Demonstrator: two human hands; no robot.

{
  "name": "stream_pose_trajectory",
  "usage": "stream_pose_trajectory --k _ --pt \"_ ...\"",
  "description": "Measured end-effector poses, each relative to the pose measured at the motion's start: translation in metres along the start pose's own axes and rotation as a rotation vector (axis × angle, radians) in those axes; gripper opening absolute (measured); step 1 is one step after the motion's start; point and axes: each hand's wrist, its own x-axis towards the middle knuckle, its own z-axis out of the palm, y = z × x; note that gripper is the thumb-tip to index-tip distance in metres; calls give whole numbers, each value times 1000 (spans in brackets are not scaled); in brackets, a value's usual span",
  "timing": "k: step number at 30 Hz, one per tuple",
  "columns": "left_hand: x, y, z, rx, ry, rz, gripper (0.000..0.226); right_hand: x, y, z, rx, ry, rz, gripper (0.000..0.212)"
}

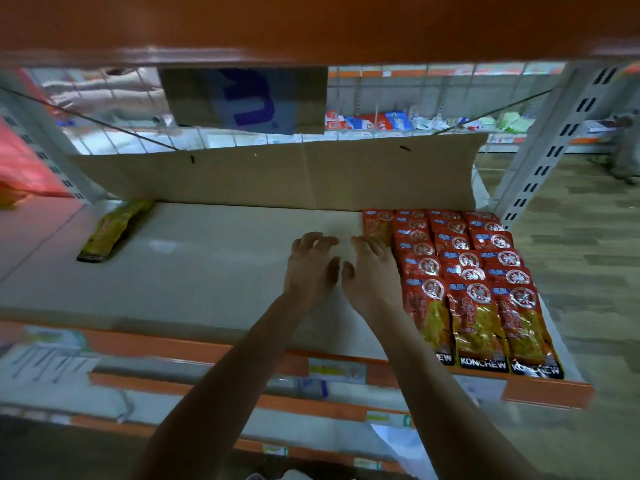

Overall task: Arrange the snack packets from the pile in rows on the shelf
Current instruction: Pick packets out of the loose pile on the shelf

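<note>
Red foil snack packets (481, 271) with yellow print fill the 3 o'clock end of the pale grey shelf board (207, 265). I count three columns running front to back, overlapped like shingles, the front ones reaching the orange shelf lip (547, 389). One more red packet (378, 223) lies at the back, beginning a fourth column beside them.

My left hand (311, 261) and right hand (372, 268) sit side by side just at 9 o'clock of the block, over bare board. Each grip is apart, fingers loosely spread, clamped on nothing. The right fingertips (372, 242) reach the near edge of that lone packet, but I cannot tell if they touch it.

I'd judge the job less than half done: most of the board toward 9 o'clock is unfilled, and the pile is out of view.

A single yellow flat packet (114, 230) lies far off at 10 o'clock. A brown cardboard sheet (277, 174) stands along the back at 12 o'clock, under an orange upper shelf (311, 22). A grey slotted upright (561, 133) and wood-pattern floor (595, 271) show at 2 o'clock.
</note>
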Motion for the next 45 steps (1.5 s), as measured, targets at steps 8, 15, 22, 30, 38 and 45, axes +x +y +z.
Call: stream_pose_trajectory --k 8,15,22,30,38,45 --pt "-42 -77 -57 -20 79 -121 40 -10 -80 55 0 -97 -109 49" --pt "-83 -164 -116 -4 125 -233 42 -23 -179 111 42 -123 -155 47" --pt "-119 -259 -165 17 168 -294 42 -34 -274 169 80 -117 -173 45" --pt "-155 -354 -210 76 260 -397 39 -45 -367 224 125 -166 -280 47" --pt "-162 -433 -240 67 328 -517 41 -29 -438 279 96 -222 -334 44" --pt "-142 -518 -270 96 272 -602 46 7 -516 337 225 -282 -325 43"
